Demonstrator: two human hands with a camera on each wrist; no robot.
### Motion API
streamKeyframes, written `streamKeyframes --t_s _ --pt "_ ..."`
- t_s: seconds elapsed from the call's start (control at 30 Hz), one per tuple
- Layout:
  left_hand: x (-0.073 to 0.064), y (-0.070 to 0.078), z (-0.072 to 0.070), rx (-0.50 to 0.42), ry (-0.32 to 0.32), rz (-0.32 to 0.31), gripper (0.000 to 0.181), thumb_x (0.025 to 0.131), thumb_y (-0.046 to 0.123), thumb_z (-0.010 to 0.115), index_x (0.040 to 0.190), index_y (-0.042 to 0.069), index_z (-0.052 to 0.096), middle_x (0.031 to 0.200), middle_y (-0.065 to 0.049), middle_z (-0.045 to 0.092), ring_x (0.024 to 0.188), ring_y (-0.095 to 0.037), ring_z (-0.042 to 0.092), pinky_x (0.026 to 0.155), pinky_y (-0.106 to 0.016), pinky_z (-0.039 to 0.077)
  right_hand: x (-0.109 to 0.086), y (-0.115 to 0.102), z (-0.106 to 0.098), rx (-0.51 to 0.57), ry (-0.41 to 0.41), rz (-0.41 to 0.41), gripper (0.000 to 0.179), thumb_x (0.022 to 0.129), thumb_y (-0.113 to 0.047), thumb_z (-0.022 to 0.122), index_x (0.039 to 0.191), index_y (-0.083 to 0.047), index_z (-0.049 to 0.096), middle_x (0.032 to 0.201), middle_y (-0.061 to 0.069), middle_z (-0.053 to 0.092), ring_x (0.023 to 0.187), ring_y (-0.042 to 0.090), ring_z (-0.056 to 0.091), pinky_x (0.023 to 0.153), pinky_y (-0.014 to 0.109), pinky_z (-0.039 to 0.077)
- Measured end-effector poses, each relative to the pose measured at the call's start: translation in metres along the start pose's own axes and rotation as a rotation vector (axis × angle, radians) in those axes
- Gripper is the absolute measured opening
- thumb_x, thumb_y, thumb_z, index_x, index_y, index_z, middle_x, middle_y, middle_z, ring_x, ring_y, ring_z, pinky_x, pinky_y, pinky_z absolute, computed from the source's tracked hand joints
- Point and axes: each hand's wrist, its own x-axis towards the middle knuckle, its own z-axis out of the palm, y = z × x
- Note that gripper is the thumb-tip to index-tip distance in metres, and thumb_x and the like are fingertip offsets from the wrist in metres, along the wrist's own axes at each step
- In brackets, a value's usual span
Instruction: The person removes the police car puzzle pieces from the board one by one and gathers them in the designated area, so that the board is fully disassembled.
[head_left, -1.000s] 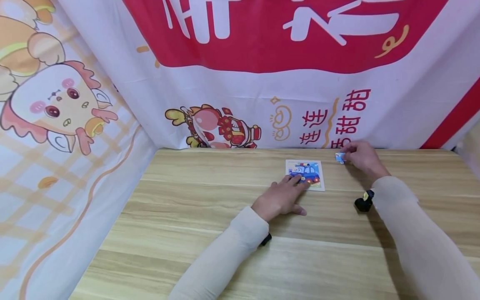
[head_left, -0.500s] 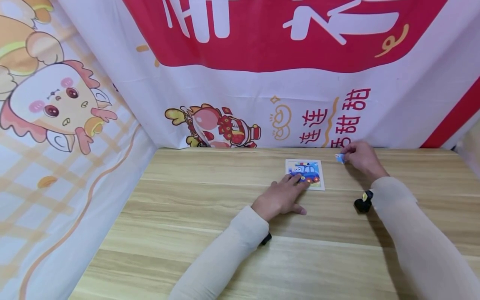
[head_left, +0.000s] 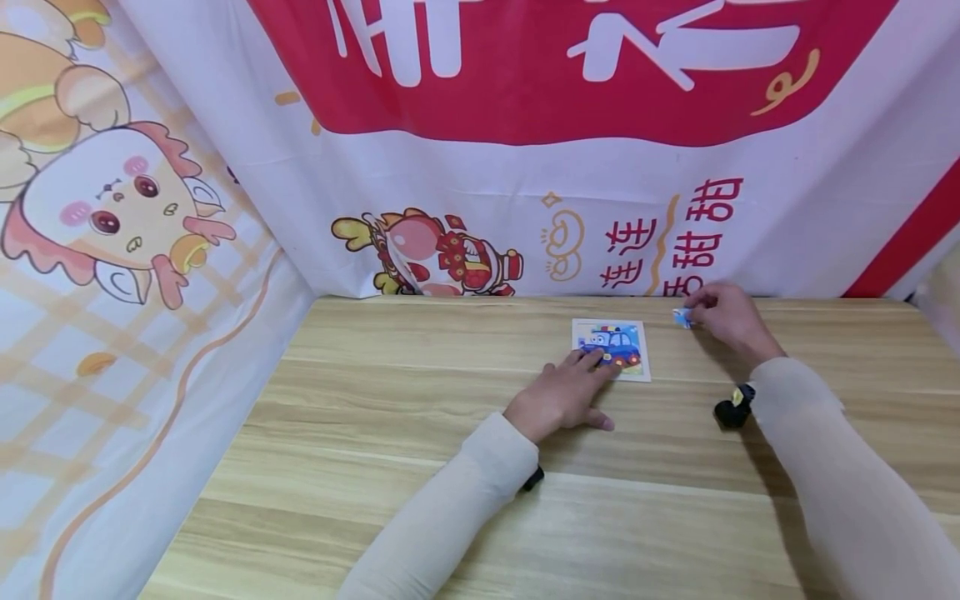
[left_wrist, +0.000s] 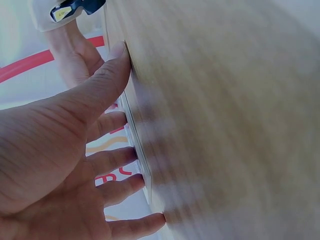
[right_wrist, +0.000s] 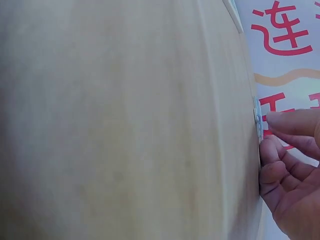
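Observation:
A small square jigsaw puzzle [head_left: 633, 332] with a blue cartoon police car lies on the wooden table. My left hand [head_left: 558, 396] rests over its lower left part, fingers spread and fairly straight. In the left wrist view, several fingertips [left_wrist: 135, 182] touch the puzzle's thin edge, with the thumb out on the tabletop. Right of the puzzle, near the table's back edge, my right hand [head_left: 727, 321] pinches a small light-blue puzzle piece [head_left: 681, 317]. The right wrist view shows this piece edge-on at the fingertips, low against the table, and the other fingers curled.
The wooden table [head_left: 360, 400] ends at a printed cloth backdrop [head_left: 480, 192], close behind the right hand. Another patterned cloth [head_left: 150, 375] borders the left side. A black wrist camera [head_left: 733, 408] sits under the right sleeve.
The right forearm and its wrist camera have shifted slightly to the right, and the small piece has turned a little at the fingers. The left hand stays on the puzzle.

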Motion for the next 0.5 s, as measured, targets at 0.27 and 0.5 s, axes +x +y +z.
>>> streamKeyframes --t_s 0.27,0.5 --pt "0.000 0.000 0.000 0.011 0.005 0.007 0.081 0.095 0.055 0.070 0.164 0.032 0.035 0.177 0.000 0.020 0.163 -0.027 0.019 0.125 -0.057 0.033 -0.004 -0.007 -0.002 -0.046 -0.011 -0.065 0.031 0.105 -0.014 0.062 0.128 0.005 0.065 0.123 0.026 0.060 0.104 0.034 0.055 0.080 0.036 0.047" --pt "0.001 -0.002 0.002 0.019 0.011 0.020 0.081 0.095 0.056 0.069 0.165 0.032 0.034 0.177 -0.001 0.020 0.163 -0.028 0.020 0.124 -0.058 0.034 -0.009 -0.024 0.006 -0.035 -0.085 -0.142 0.030 0.105 -0.015 0.062 0.130 0.002 0.067 0.131 0.025 0.062 0.117 0.037 0.055 0.098 0.050 0.048"
